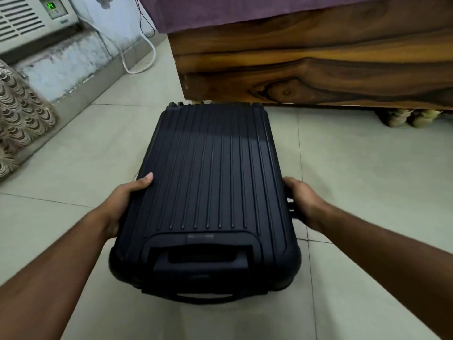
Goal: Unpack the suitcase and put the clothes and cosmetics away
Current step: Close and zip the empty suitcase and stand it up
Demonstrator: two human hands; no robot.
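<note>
Closed: one dark suitcase, held at both sides

Item one: a dark navy hard-shell suitcase, ribbed lengthwise, lying flat on the pale tiled floor, lid shut. Its far end sits just short of the wooden bed base; its near end, with the recessed pull handle and a carry strap below it, points toward the person.

Item two: the left hand, clasped on the left edge of the case, thumb laid on top of the ribbed lid, fingers wrapped down the side out of sight.

Item three: the right hand, curled over the right edge near what seems to be a side handle, though the dark shapes there are hard to make out.

Item four: a purple cloth draped over the top of the bed base.

Item five: a white air-conditioning unit at upper left, with a lit green display, set above a stained wall; a white cable loops onto the floor below it.

Item six: a patterned beige fabric at the left margin.

Item seven: blurred footwear, possibly sandals, tucked beneath the bed.
</note>
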